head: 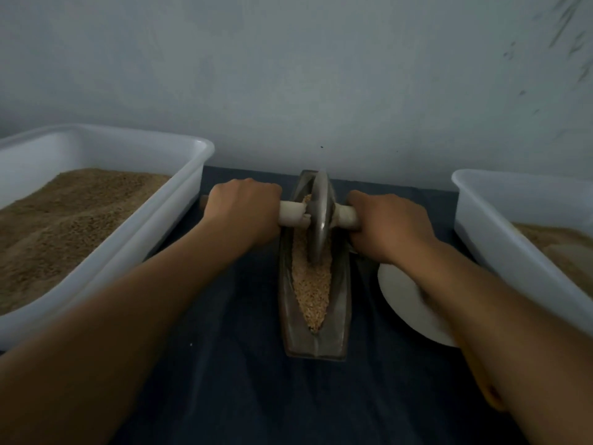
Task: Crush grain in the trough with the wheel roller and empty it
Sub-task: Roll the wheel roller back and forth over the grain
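While the long, narrow, boat-shaped metal trough lay lengthwise on the dark blue cloth-covered surface, I saw both hands on the wheel roller. The left hand had its fingers clenched around the pale wooden handle on the left side of the grey metal wheel, and the right hand was grasping the same handle on the other side. The wheel stood upright in the groove of the trough, toward its far half, and its lower edge was sitting in the light brown crushed grain. The grain filled the groove from the near tip up to the wheel and past it. To the left stood a large white plastic tub full of brown grain; to the right another white plastic tub held a paler material. A white round plate lay partly under the right forearm, just beside the trough.
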